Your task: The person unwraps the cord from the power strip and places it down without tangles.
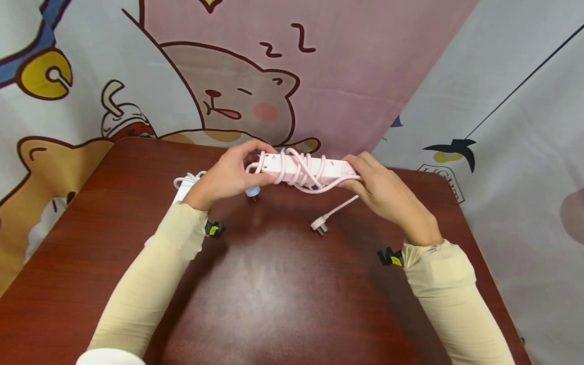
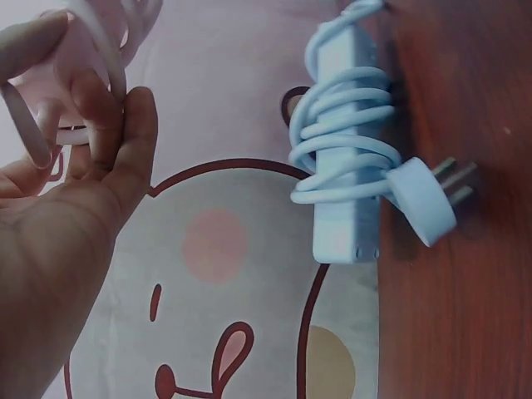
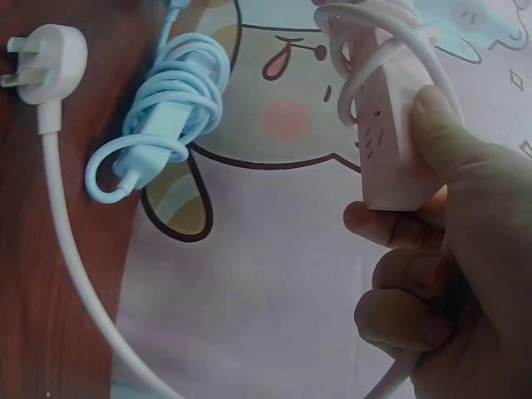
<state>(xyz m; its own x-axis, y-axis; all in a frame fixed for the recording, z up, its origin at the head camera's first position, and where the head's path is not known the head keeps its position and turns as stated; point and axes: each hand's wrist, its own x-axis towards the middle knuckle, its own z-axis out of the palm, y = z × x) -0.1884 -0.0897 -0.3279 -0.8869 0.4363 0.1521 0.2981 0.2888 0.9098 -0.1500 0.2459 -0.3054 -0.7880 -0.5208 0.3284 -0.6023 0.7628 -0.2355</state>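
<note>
Left forearm and right forearm in cream sleeves, reaching forward and angled inward, bare wrists, left hand and right hand raised level, apart, both gripping, left fingers bent, right thumb pressing, lower right fingers curled toward the palm.

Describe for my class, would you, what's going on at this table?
A person holds a pink power strip with both hands, the left hand at one end and the right hand at the other. Its cord is wound around it, with the plug on an unwound length. Beyond it is a pale blue power strip, also cord-wrapped. A white item is partly hidden by the left arm.
</note>
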